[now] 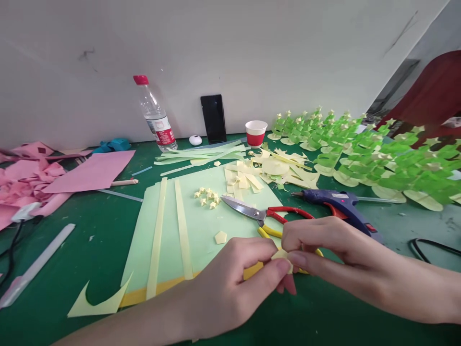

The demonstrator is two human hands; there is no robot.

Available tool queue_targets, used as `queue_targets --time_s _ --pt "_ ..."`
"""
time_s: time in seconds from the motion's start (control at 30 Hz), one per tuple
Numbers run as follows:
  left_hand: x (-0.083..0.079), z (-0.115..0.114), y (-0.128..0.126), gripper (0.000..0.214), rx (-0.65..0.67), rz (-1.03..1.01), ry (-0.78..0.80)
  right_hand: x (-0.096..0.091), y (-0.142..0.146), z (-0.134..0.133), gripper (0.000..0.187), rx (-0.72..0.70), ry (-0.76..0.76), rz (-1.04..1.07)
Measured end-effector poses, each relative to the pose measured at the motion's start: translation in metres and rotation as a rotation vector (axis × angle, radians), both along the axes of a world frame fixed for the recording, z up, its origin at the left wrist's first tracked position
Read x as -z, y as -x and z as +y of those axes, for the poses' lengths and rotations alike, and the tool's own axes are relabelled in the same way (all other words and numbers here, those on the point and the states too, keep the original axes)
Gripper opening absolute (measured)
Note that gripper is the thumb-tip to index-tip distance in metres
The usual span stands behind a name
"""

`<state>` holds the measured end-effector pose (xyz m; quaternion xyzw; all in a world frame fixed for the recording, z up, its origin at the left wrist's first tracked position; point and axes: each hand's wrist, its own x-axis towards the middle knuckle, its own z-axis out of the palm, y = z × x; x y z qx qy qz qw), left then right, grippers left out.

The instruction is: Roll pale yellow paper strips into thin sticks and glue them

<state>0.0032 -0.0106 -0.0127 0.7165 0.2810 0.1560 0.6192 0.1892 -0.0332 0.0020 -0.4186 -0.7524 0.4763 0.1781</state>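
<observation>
My left hand [248, 278] and my right hand [324, 245] meet at the lower middle, both pinching a small folded pale-yellow paper piece [281, 254]. Fingers cover much of it. Beyond them lie scissors [248, 210] with red and yellow handles, partly behind my right hand. A flat paper pentagon [221, 237] rests on the light green paper sheets [201, 216]. Farther back is a cluster of little paper stars [208, 197]. Two long pale-yellow paper strips [183, 230] run along the left of the sheets.
A blue glue gun [334, 202] lies right of the scissors. Green paper plants [378, 154] crowd the right. A bottle [158, 120], phone [213, 118] and paper cup [256, 134] stand by the wall. Paper scraps [284, 166] lie before the cup; pink paper [93, 170] is left.
</observation>
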Motion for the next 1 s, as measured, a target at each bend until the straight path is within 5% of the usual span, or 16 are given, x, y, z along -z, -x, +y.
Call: queue_targets --time_s 0.43,0.53,0.67,0.8,1.0 --pt "0.019 0.000 -0.002 0.037 -0.006 0.026 0.093 0.017 -0.007 0.002 0.040 0.115 -0.248 -0.127" --pt "0.026 0.000 -0.002 0.037 -0.074 0.004 0.078 0.032 -0.014 0.005 0.032 0.168 -0.462 -0.385" --pt "0.035 -0.002 -0.004 0.037 -0.116 -0.056 0.089 0.062 -0.023 0.004 0.032 0.173 -0.526 -0.501" --pt "0.030 -0.003 -0.003 0.036 -0.137 -0.100 0.085 0.079 -0.024 0.009 0.051 0.186 -0.521 -0.551" --pt "0.010 -0.002 0.007 0.037 -0.203 -0.178 -0.034 0.074 -0.018 0.020 0.056 0.292 -0.523 -0.518"
